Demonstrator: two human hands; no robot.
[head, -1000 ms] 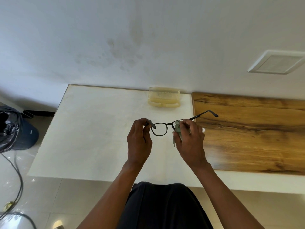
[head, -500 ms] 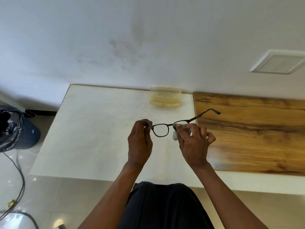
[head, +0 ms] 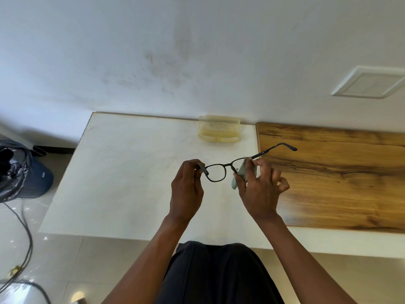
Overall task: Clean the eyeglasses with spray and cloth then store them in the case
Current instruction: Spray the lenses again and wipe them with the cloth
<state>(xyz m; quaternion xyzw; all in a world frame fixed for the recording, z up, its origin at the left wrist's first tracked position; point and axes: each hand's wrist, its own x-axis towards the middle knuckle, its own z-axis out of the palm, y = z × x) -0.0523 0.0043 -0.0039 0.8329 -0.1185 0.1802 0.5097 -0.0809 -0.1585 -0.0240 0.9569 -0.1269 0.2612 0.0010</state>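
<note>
I hold black-framed eyeglasses point(head: 217, 173) in the air above the white table point(head: 122, 172). My left hand point(head: 186, 191) pinches the frame's left end and its folded temple. My right hand point(head: 259, 189) pinches a pale green cloth point(head: 240, 173) around the right lens, so that lens is mostly hidden. The right temple point(head: 278, 148) sticks out unfolded toward the upper right. A clear yellowish glasses case point(head: 219, 131) stands open at the back of the table against the wall. No spray bottle is in view.
A brown wooden board point(head: 339, 176) covers the table's right part. On the floor at left stand a bin with a black bag point(head: 13, 170) and a blue object point(head: 40, 178); cables point(head: 24, 233) trail nearby. My dark trousers point(head: 219, 275) are below.
My right hand has shifted the cloth on the right lens, fingers spreading out more. The glasses have tilted slightly, and my left hand keeps its hold.
</note>
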